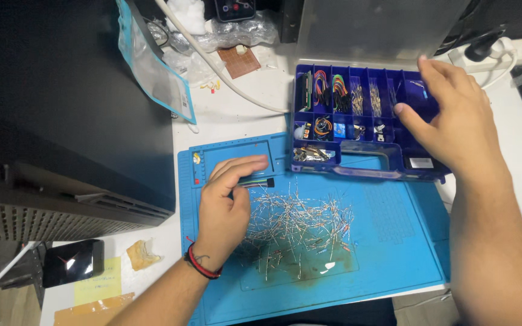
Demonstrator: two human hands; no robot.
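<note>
My left hand [228, 199] rests on a blue work mat [388, 241], its fingers pinching a small bundle of coloured jumper wires with a black end [260, 181]. Just right of it lies a loose heap of thin resistors with wire leads [297, 226]. My right hand [448, 115] hovers over the right compartments of a dark blue parts organiser box [357, 163], fingers spread and curled downward. Whether it holds anything, I cannot tell. The box holds jumper wires, resistors and small components in separate compartments.
A large black case [67, 108] stands at the left. A white cable [212, 66] and plastic bags [158, 66] lie behind the mat. A white power strip [515, 51] sits at the far right. A dark phone [74, 262] and yellow notes [98, 284] lie at the lower left.
</note>
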